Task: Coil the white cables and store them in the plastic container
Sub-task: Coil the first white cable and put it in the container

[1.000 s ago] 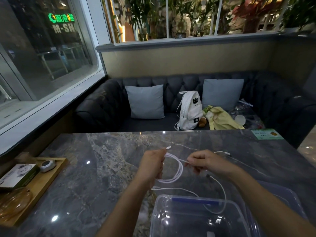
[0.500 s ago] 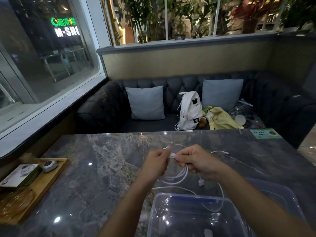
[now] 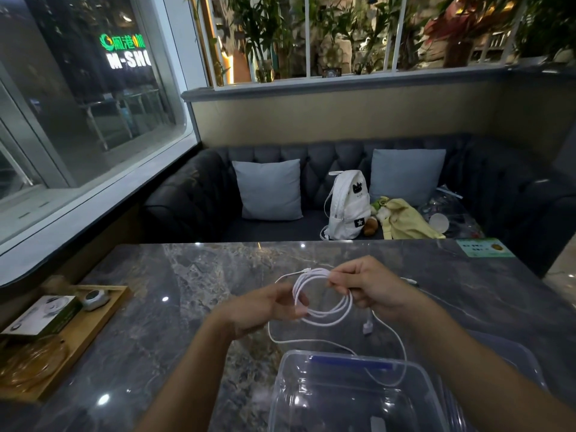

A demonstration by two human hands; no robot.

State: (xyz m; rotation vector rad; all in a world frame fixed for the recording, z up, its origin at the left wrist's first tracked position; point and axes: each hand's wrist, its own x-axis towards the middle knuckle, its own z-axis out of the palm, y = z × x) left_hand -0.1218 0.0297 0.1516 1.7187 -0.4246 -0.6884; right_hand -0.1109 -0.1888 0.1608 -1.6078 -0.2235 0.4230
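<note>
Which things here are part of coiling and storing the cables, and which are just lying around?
Part of the job:
- white cable, coiled between left hand and right hand
- second white cable on the table
- clear plastic container

Just lying about:
- wooden tray with a box
- white backpack
- yellow cloth
- two cushions
- green card
</note>
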